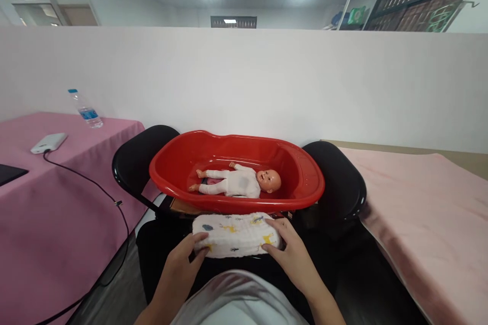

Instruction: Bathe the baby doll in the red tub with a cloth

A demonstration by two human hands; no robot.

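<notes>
A folded white cloth (236, 233) with small printed shapes lies on my lap, just in front of a red plastic tub (305, 183). My left hand (185, 261) grips the cloth's left end, thumb on top. My right hand (292, 251) holds its right end with fingers curled over the edge. Inside the tub a baby doll (238, 181) in a white suit lies on its back, head to the right. The tub rests across two black chair seats (137, 160).
A pink-covered table (57, 198) on the left carries a water bottle (86, 109), a white power bank (49, 142) with a black cable, and a dark device at the edge. Another pink-covered table (430, 208) stands on the right. A white partition wall runs behind.
</notes>
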